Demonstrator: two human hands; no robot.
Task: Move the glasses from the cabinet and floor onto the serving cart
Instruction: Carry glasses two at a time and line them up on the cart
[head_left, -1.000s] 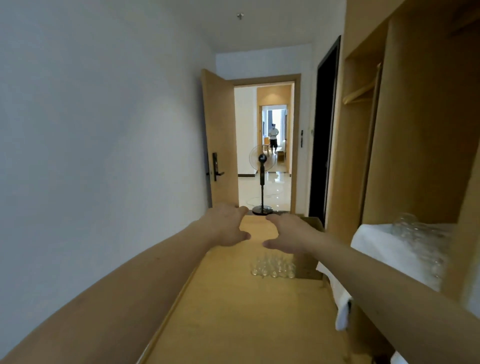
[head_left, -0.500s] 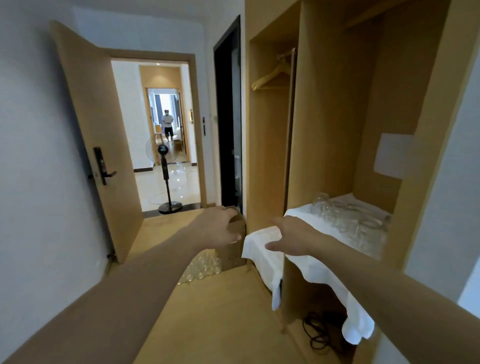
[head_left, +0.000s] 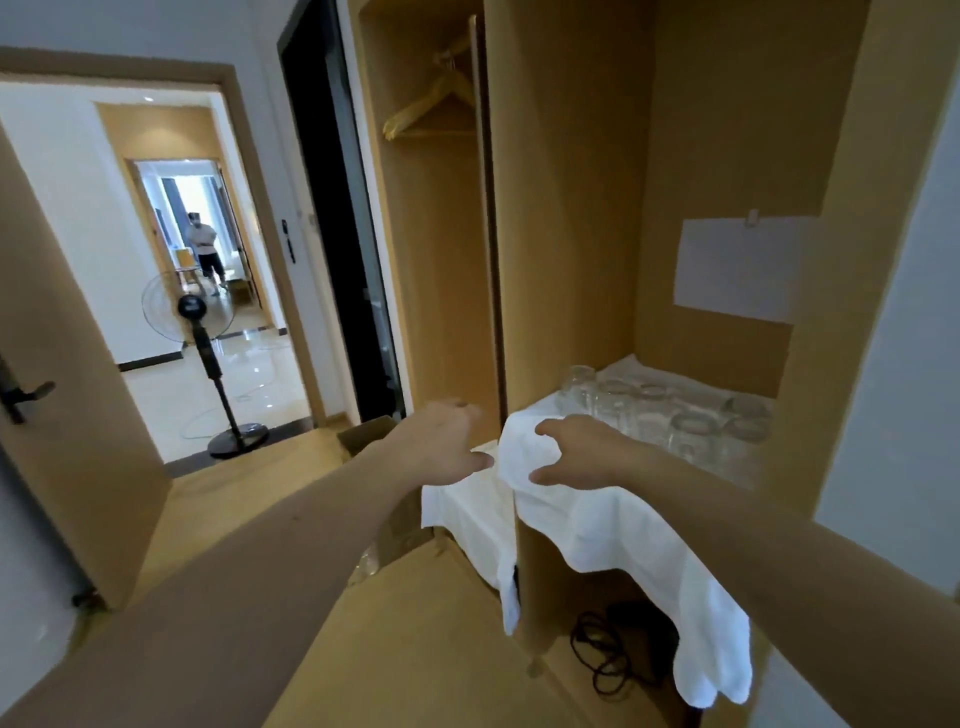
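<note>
Several clear glasses (head_left: 665, 415) stand on a cabinet shelf covered by a white cloth (head_left: 597, 525) at the right. More glasses on the floor (head_left: 366, 564) peek out under my left forearm beside a cardboard box (head_left: 363, 439). My left hand (head_left: 441, 441) hovers with relaxed fingers in front of the cabinet's dividing panel and holds nothing. My right hand (head_left: 582, 452) reaches over the cloth's front edge, fingers spread, just short of the glasses. No serving cart is in view.
The wooden cabinet (head_left: 566, 208) has a hanger compartment at its left and black cables (head_left: 613, 660) under the shelf. An open door (head_left: 62, 415) stands at the left. A standing fan (head_left: 208, 364) is in the doorway, and a person (head_left: 207, 252) stands far beyond.
The view has swung right from the hallway to the cabinet. Both hands have come nearer the cloth-covered shelf, the right one now over its front edge.
</note>
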